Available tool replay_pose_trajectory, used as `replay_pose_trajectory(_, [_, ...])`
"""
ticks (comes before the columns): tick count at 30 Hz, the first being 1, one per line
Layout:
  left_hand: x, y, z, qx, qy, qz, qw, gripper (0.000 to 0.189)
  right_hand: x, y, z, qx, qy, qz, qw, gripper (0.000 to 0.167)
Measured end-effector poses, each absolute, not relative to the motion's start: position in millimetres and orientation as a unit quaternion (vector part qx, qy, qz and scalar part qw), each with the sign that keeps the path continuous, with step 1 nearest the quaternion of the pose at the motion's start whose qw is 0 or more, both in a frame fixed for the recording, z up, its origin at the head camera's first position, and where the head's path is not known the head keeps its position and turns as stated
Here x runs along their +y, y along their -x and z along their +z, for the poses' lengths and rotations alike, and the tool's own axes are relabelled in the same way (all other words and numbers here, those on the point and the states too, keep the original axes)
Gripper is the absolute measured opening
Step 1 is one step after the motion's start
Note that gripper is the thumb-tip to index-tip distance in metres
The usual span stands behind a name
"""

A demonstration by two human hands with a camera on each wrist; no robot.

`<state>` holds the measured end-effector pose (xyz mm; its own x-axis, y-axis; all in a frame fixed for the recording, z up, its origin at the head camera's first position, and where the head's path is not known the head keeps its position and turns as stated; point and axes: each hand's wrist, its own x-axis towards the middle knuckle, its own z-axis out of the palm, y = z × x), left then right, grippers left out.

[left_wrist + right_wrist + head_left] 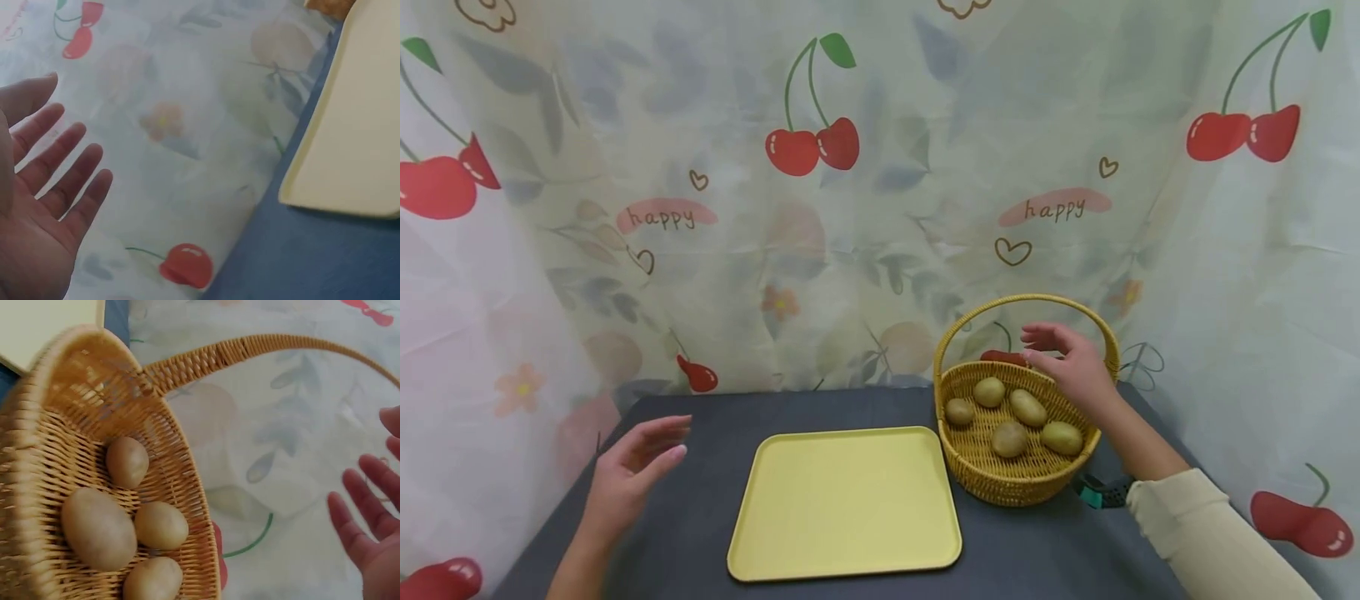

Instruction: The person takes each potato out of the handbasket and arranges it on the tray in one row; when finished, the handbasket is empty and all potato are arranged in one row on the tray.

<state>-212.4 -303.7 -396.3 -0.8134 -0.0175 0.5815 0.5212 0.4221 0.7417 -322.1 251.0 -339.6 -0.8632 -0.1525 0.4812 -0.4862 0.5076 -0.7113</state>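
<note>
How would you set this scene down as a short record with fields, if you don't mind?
Basket: yellow wicker, upright, arched handle
Potatoes: five, inside the basket
Tray: yellow, rounded corners, left of the basket
Left hand: left of the tray, apart from it, holding nothing
Right hand: raised near the handle, holding nothing
Table: dark surface
Curtain: cherries, leaves, hearts and "happy" lettering
Green-and-black item: beside the basket, partly hidden; identity unclear

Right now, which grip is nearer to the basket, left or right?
Right: the right grip is close to the handle of the basket; the left grip is across the tray from the basket.
</note>
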Motion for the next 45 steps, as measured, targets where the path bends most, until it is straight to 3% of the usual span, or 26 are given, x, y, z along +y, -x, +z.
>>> replay_pose_trajectory(6, [-296.2,217.3,-418.7,-0.838,0.107,-0.52,0.128,0.044,239.4,360.9,-344.2,-0.861,-0.181,0.472,0.056,0.05])
replay_pose_trajectory(11, [-293.7,224.7,-441.3,-0.839,0.072,-0.54,0.011,0.055,228.0,384.9,-363.2,-0.846,-0.177,0.503,-0.031,0.047])
replay_pose_trajectory(20, [-301.1,232.8,-472.8,-0.815,0.094,-0.569,-0.056,0.065,200.1,402.4,-399.5,-0.825,-0.111,0.537,-0.139,0.047])
replay_pose_trajectory(28, [-307.0,235.1,-482.1,-0.822,0.089,-0.547,-0.13,0.071,178.2,408.6,-419.9,-0.886,-0.119,0.419,-0.158,0.026])
replay_pose_trajectory(38, [-308.2,239.3,-488.8,-0.858,0.081,-0.489,-0.134,0.078,172.6,408.8,-425.5,-0.917,-0.161,0.327,-0.162,0.035])
replay_pose_trajectory(45, [-307.3,239.3,-488.6,-0.869,0.086,-0.469,-0.13,0.075,173.6,409.1,-418.2,-0.932,-0.209,0.25,-0.158,0.022])
